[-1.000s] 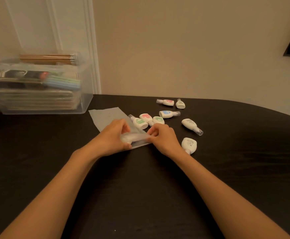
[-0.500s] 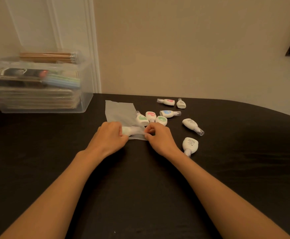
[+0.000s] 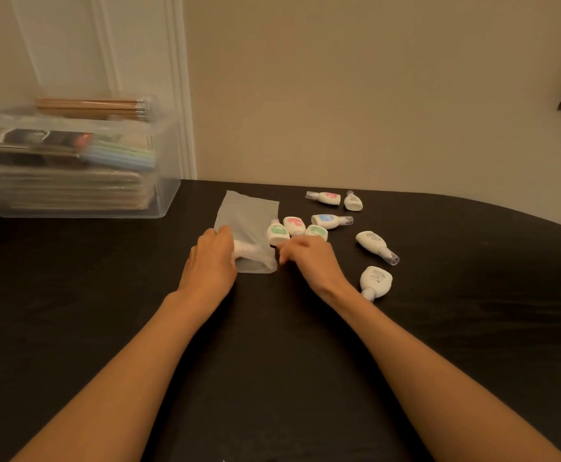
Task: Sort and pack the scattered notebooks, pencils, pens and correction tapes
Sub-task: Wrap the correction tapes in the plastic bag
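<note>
Trouble, from the head view, looks likeliest at the open end of the plastic bag (image 3: pixel 249 215). The person's left hand (image 3: pixel 210 258) curls over the bag's near end and holds it down. One bagged correction tape (image 3: pixel 250 252) shows white through the film, just beside that hand's fingers. The right hand (image 3: pixel 309 258) sits at the bag's other side with its fingers curled. I cannot tell whether it pinches the film or is clear of it.

Just beyond the right hand, three loose tapes crowd together: a green tape (image 3: pixel 278 233) against the bag's edge, a pink tape (image 3: pixel 294 225) and a second green tape (image 3: pixel 317 231). A blue tape (image 3: pixel 329 221) lies past them. A white tape (image 3: pixel 376 280) lies right beside the right wrist.

The film looks thin and slick, so if the left hand's grip eases or the bag tips, the tape inside could slide back out. A hasty reach could also scatter the crowded tapes across the dark table (image 3: pixel 272 361). The clear storage box (image 3: pixel 159 195), with pencils (image 3: pixel 92 106) on top, stands well off to the left of the left hand. An unsealed bag might spill on the way there.
</note>
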Demonstrator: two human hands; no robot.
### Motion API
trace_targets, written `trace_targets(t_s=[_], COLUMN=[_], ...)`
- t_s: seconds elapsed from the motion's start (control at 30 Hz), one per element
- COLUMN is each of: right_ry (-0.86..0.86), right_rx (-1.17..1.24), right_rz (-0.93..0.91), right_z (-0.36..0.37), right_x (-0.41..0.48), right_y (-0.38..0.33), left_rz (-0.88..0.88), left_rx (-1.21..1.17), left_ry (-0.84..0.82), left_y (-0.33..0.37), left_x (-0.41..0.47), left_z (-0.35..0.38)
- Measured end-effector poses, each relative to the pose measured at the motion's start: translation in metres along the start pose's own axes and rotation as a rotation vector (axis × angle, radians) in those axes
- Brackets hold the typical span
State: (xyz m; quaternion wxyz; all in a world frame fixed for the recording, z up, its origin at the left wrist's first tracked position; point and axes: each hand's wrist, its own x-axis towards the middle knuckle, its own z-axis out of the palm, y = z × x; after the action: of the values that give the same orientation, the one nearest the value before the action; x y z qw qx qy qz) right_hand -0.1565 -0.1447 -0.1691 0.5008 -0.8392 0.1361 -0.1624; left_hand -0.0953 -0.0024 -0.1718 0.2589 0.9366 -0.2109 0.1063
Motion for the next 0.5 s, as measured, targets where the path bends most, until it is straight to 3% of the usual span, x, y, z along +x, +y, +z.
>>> trace_targets(t_s=[0.07, 0.13, 0.27, 0.5], right_ry=[0.192, 0.288, 0.235, 0.312], right_rx=[0.020, -0.227, -0.670, -0.726], right_rz=[-0.003, -0.010, -0.024, -0.003], right_z=[-0.003, -0.006, 0.000, 0.001], right_x=[0.005, 0.010, 0.018, 0.027], right_y=[0.004, 0.008, 0.017, 0.013], left_rz=[-0.020, -0.047, -0.058, -0.021], left_rx=[-0.025, -0.035, 0.079, -0.033], left_ry=[0.004, 0.019, 0.084, 0.053], left_y=[-0.001, 0.000, -0.004, -0.005], left_x=[0.001, 0.002, 0.003, 0.006], left_z=[-0.001, -0.001, -0.002, 0.003])
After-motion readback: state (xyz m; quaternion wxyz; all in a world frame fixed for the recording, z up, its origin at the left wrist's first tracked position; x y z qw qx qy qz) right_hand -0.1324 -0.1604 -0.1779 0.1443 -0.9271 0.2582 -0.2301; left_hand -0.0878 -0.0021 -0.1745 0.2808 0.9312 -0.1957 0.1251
